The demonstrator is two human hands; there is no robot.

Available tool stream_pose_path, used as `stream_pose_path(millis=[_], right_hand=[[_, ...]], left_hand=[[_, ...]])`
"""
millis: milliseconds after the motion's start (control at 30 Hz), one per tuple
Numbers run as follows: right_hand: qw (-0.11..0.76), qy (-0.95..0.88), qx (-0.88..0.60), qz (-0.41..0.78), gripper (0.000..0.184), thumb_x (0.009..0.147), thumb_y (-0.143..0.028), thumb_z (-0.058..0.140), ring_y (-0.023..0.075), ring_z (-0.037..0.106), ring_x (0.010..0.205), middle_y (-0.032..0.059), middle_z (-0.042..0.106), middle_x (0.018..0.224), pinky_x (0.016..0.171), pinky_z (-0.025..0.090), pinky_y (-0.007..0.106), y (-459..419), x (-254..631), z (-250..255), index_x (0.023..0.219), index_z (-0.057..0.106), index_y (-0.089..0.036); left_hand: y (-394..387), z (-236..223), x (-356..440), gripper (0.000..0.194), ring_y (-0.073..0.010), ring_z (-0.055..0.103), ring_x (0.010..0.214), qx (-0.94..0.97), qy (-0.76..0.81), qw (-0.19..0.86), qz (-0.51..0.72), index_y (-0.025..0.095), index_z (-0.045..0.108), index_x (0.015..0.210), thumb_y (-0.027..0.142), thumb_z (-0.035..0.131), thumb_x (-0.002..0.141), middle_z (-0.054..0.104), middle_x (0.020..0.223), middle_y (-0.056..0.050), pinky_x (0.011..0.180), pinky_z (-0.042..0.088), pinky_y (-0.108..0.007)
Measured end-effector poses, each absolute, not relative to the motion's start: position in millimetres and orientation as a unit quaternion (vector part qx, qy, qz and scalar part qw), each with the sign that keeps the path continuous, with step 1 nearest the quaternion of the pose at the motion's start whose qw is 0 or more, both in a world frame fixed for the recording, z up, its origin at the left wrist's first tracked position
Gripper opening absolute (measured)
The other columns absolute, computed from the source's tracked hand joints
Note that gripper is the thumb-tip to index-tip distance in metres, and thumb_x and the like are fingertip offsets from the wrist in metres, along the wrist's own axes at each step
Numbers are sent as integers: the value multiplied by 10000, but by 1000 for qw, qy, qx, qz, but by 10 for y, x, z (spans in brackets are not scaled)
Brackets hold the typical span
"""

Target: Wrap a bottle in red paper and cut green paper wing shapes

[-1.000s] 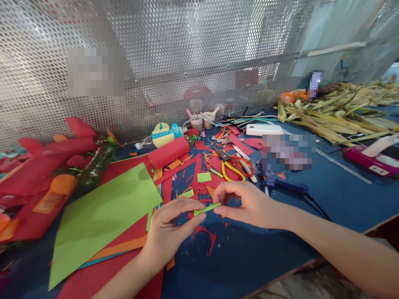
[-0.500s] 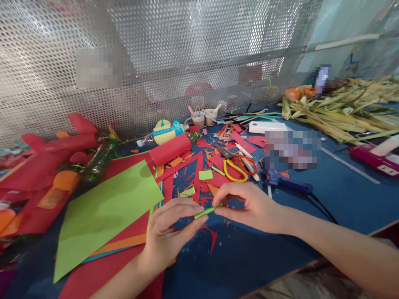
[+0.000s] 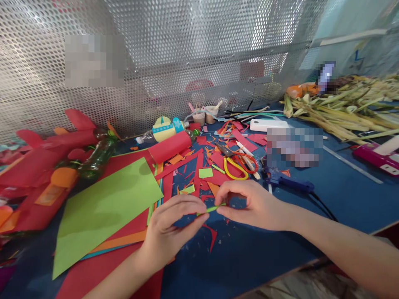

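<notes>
Well, green strip (image 3: 212, 209) between fingers (image 3: 186, 204), cups (image 3: 211, 117) beyond (sticks (image 3: 191, 107) inside).

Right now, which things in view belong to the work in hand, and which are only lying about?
In use: green paper strip, in left hand and right hand; probably green sheet, scissors.
Apparently lying about: dry leaves, small cups, magenta device.

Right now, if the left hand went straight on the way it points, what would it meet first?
Probably the right hand, at the other end of the green strip the left hand holds; depth is unclear.
</notes>
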State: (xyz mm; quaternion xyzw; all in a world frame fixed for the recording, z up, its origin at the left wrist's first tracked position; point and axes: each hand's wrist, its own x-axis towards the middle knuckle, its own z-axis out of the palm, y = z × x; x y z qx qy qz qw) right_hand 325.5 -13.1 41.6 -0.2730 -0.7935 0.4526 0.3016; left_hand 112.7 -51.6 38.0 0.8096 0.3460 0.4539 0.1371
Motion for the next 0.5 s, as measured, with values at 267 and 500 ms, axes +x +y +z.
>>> stream_pose_path(millis=[267, 500], right_hand=[[336, -824, -223, 398, 101, 813, -183, 655, 114, 612, 755, 22, 663, 836, 709, 505, 226, -219, 3199, 424, 896, 601, -164], [380, -861, -149, 304, 41, 868, -136, 585, 126, 607, 835, 52, 666, 861, 764, 509, 233, -228, 3203, 388, 891, 607, -161]], left_hand=[[-583, 418, 1125, 228, -147, 670, 793, 851, 296, 90, 424, 178, 636, 959, 28, 631, 787, 696, 858, -41, 706, 569, -262], [-659, 424, 1080, 222, -162, 678, 870, 876, 271, 28, 397, 124, 616, 995, 27, 623, 795, 709, 902, -62, 783, 582, -281]])
